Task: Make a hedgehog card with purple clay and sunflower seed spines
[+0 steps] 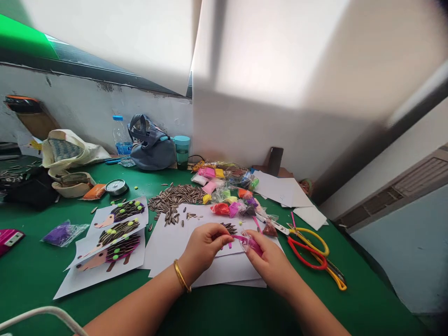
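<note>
I read the right hand [271,263] as closed on a clear plastic bag of magenta modelling clay [252,245]. A thin magenta strip [240,238] extends lengthwise from it to the left hand [205,247], pinched between the fingertips [224,239], above white paper sheets [224,271].

Surface: green table top [364,275]
Paper: white sheets [224,269], hedgehog seed collages [117,238]
Seeds: sunflower seed pile [175,198]
Tools: red/yellow scissors [308,249]
Misc: clay pkts [210,179], water btl [121,135], teal cup [182,151], grey bag [152,144]
</note>
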The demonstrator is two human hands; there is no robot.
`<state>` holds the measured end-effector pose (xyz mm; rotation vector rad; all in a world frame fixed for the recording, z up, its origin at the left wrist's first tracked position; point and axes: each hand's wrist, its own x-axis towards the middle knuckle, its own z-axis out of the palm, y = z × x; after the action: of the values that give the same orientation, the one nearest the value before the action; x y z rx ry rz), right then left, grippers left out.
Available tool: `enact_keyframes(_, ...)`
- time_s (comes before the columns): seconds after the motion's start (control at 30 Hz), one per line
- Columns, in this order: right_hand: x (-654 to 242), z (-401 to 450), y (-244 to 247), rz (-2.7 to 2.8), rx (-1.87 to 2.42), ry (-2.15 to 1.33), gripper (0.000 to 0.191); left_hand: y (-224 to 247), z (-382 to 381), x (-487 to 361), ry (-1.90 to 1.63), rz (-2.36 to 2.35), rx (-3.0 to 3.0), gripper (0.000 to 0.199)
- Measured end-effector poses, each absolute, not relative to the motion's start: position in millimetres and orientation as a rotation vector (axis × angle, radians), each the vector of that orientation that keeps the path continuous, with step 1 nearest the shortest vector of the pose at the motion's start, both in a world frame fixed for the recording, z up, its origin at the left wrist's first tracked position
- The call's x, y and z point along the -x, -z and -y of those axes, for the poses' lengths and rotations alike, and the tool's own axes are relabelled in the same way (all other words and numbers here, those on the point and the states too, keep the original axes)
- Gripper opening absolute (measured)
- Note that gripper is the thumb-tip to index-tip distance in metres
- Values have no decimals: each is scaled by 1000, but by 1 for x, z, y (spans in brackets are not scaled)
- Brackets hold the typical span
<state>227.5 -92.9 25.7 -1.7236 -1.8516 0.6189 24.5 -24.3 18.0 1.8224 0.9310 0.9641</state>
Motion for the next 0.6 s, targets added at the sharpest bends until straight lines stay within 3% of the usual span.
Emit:
enact_keyframes(0.13,-221,95,-29,1870,1710,-677,42,-19,25,-26,-1051,-932,-1893,13)
enact_keyframes(0.27,-220,92,-29,1922,1654,-646,35,-16,25,-29,-1040,-834,-1583,26)
enact_keyframes(0.37,-226,85,-24,1939,1640,-566,32,-18,24,-29,-1036,-812,-1431,25)
enact_keyframes(0.47,-238,77,-16,1818,1736,-502,42,-22,22,-28,-1070,-829,-1318,21)
enact_keyframes(0.6,-252,65,-13,1779,1764,-422,36,-26,20,-29,-1051,-814,-1147,32)
